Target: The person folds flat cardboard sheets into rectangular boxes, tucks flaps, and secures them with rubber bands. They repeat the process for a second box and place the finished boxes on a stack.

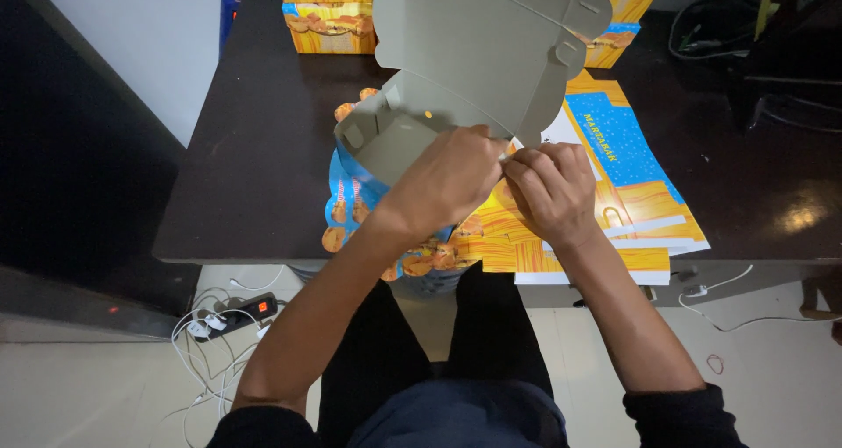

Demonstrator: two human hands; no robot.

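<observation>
Matt grey cardboard box (465, 71), glossy dark tabletop (263, 150)

A small packing workplace, possibly set up in a home, is suggested: a dark table (263, 150) is stacked with flat printed carton blanks (614, 194), folded boxes (331, 14) are lined along its far edge, and a power strip (250, 309) with cables is seen on the tiled floor (772, 387).

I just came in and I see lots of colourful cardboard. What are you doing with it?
A person sitting at a dark table has a half-folded cardboard box in both hands. The left hand and right hand meet at one corner of it, pinching the edge. Its grey inside faces up and the big lid flap stands open. A stack of flat, unfolded boxes in blue and orange lies under the right hand. Folded boxes sit at the far edge.
</observation>
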